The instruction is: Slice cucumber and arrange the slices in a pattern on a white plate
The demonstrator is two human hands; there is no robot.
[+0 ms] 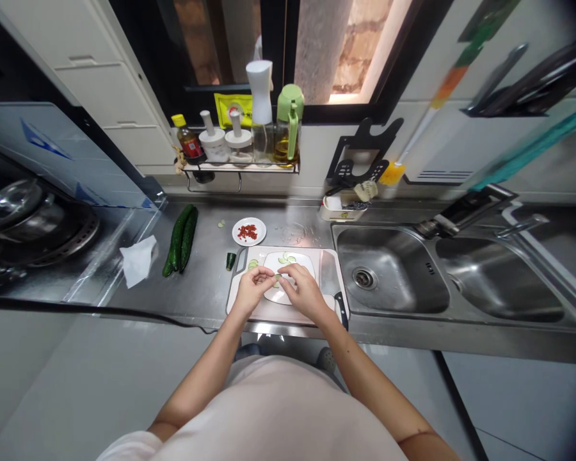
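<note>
Both arms reached forward from the person's sides and slanted inward, so that the left hand (pixel 256 287) and right hand (pixel 301 289) met over a white plate (pixel 308 262). The wrists were above the near part of a cutting board (pixel 237 296), backs of the hands mostly upward, fingers bent and pointing toward each other.

A small green cucumber slice (pixel 277 278) was at the meeting fingertips, above the plate; it was too small to tell which way its long axis ran. On the plate's far part, more slices (pixel 287 258) lay in a curved, overlapping row. The 2 whole cucumbers (pixel 181 242) lay side by side on the table (pixel 206 291), well to the left, their long axes running away from the person and leaning slightly right at the far end.

The left hand was nearly closed, its thumb and forefinger pinching the slice. The right hand's thumb and forefinger stood a little apart beside that slice; whether they gripped it too, I could not tell.

A knife (pixel 342 310) lay at the board's right side, handle toward the person. Beyond the board stood a small dish (pixel 261 225) of red pieces (pixel 247 232).
</note>
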